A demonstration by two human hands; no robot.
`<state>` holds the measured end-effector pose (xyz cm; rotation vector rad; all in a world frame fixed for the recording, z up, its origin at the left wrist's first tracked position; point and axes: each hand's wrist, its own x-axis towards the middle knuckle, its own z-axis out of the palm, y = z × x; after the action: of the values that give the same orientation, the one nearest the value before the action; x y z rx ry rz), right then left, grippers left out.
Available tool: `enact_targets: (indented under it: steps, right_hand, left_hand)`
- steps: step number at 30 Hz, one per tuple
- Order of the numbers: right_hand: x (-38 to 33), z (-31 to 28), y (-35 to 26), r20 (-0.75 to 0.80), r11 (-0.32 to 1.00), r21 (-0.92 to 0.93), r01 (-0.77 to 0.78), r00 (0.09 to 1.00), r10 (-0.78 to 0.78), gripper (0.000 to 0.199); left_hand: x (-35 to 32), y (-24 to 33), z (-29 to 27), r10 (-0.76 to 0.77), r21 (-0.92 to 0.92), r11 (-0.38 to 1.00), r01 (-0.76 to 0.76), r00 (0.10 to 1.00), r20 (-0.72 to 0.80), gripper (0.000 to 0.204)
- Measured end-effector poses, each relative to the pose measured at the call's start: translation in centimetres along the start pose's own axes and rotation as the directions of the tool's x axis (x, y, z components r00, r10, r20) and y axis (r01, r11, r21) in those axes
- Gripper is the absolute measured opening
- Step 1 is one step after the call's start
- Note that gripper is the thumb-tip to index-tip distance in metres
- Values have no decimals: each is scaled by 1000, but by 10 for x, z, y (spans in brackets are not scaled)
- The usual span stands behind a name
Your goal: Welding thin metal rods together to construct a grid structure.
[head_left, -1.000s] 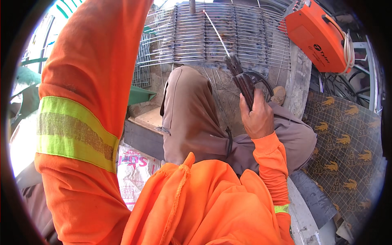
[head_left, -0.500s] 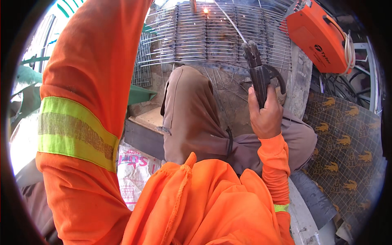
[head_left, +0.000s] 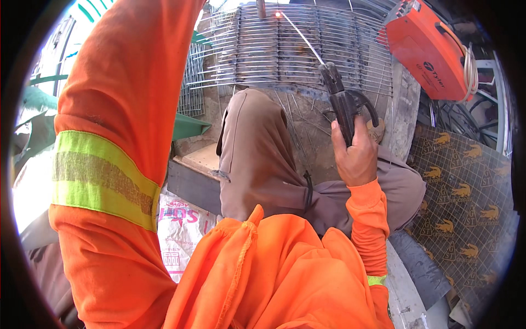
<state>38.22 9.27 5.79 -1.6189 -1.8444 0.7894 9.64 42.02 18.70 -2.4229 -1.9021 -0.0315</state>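
Note:
My right hand (head_left: 355, 151) is closed round the black handle of a welding electrode holder (head_left: 341, 104). A thin pale welding rod (head_left: 302, 37) sticks out of its jaws, up and to the left. The rod's far end meets a grid of thin metal bars (head_left: 257, 49), and a small red-orange glow (head_left: 278, 14) shows there. Just left of the glow, a short metal tube (head_left: 261, 8) comes down from the top edge. My left arm (head_left: 123, 71), in an orange sleeve, reaches up past the top edge; its hand is outside the picture.
An orange welding machine (head_left: 430, 52) with a coiled pale cable stands at the far right. Patterned dark board (head_left: 460, 203) lies at the right. My bent knee (head_left: 255, 142) is before the grid. A printed white sack (head_left: 183, 230) and wooden block (head_left: 197, 159) lie left of it.
The bright sparks at the rod's end have shrunk to a small glow. The holder has tilted slightly left and dropped a little, with my right hand still round it.

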Motion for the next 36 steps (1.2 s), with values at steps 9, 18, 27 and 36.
enact_targets:
  steps: [9,18,27,36]
  right_hand:
    - [0,-2,-5,18,998,55,-9,1000,8,25]
    - [2,-3,-7,30,999,46,-18,999,17,25]
    - [9,-15,-5,-129,991,129,-26,991,43,21]
    - [8,-14,2,-102,990,110,-85,990,97,23]
  left_hand:
    - [0,-6,3,43,99,994,-36,997,-65,45]
    - [32,-32,17,172,202,965,-168,985,-5,45]
    - [-12,9,-7,9,34,999,-9,1000,-7,45]
    - [-9,-3,3,26,17,1000,-25,998,-61,46]
